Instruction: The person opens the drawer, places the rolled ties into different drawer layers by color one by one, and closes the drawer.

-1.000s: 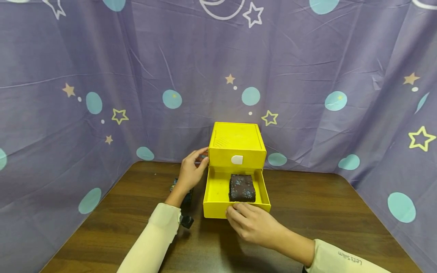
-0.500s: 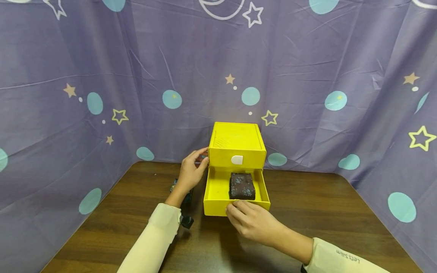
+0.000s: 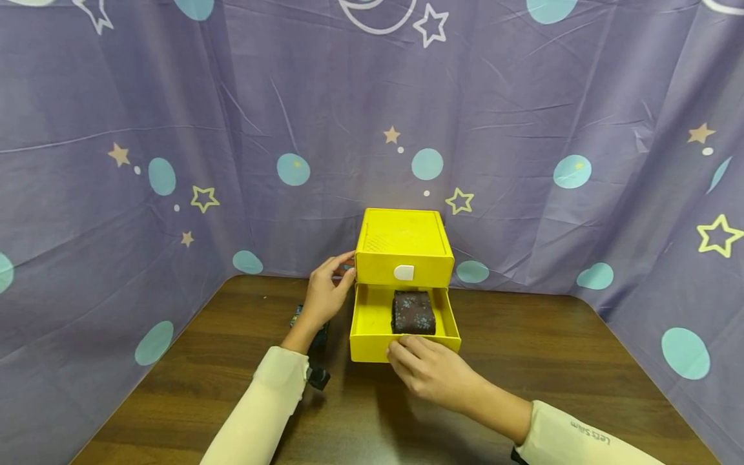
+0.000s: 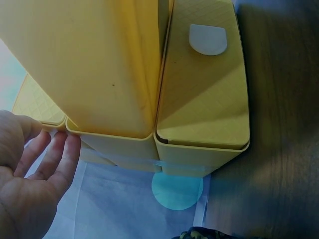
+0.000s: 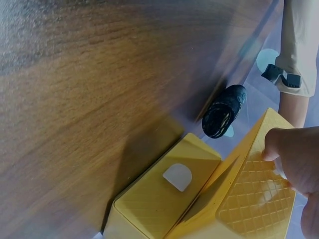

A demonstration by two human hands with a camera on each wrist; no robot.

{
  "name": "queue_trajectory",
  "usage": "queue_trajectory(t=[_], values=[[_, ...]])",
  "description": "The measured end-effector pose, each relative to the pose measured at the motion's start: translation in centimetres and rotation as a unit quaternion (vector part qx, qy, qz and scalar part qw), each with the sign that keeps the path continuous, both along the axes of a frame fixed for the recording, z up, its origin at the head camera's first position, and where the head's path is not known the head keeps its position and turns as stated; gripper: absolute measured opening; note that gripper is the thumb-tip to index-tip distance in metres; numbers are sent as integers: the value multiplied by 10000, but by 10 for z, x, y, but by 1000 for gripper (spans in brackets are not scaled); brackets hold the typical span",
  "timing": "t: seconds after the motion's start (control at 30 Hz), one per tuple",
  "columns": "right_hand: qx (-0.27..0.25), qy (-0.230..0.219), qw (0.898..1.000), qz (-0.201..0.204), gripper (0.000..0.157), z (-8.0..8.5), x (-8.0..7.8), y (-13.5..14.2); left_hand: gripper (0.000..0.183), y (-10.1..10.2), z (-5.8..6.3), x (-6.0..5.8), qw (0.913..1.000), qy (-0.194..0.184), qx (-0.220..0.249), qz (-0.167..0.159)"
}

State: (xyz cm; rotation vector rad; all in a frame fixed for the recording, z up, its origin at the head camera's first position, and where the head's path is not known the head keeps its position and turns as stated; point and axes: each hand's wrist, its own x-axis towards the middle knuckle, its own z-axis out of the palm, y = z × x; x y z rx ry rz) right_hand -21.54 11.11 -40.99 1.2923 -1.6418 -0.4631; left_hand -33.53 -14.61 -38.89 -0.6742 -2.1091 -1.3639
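Note:
A yellow drawer unit (image 3: 403,236) stands at the back of the table. Its middle drawer (image 3: 368,349) is pulled out and bears a dark rolled cloth with blue flowers (image 3: 414,313), possibly a necktie. My right hand (image 3: 436,374) is at that drawer's front, with thumb and fingers about its white handle (image 5: 280,168) in the right wrist view. My left hand (image 3: 328,290) touches the unit's left side with fairly straight fingers. In the left wrist view, the fingertips of the left hand (image 4: 35,184) meet the side edge by the upper drawers.
Left of the unit, partly behind my left wrist, lies another dark patterned roll (image 5: 224,110). The bottom drawer (image 4: 204,94) with its white tab is closed. A purple curtain (image 3: 494,97) hangs behind and beside the wooden table (image 3: 523,361).
My right hand and the middle drawer have moved back a little toward the unit, carrying the rolled cloth along. The left hand has stayed in place.

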Motion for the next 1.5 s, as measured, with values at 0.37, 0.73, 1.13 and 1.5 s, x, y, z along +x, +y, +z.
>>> queue_trajectory(t=[0.37,0.73,1.13,1.5], values=[[18,29,9999,-101,48,-1,-5,0,38,0,-1,1,10000,-34,-8,-2],[-35,6,9999,-98,46,-2,-10,-1,38,0,-2,0,10000,82,-5,6],[-42,51,9999,-155,47,-2,-18,-2,38,0,-2,1,10000,47,-40,45],[-2,-95,9992,-380,48,4,-23,-3,37,0,-2,-1,10000,83,-1,13]])
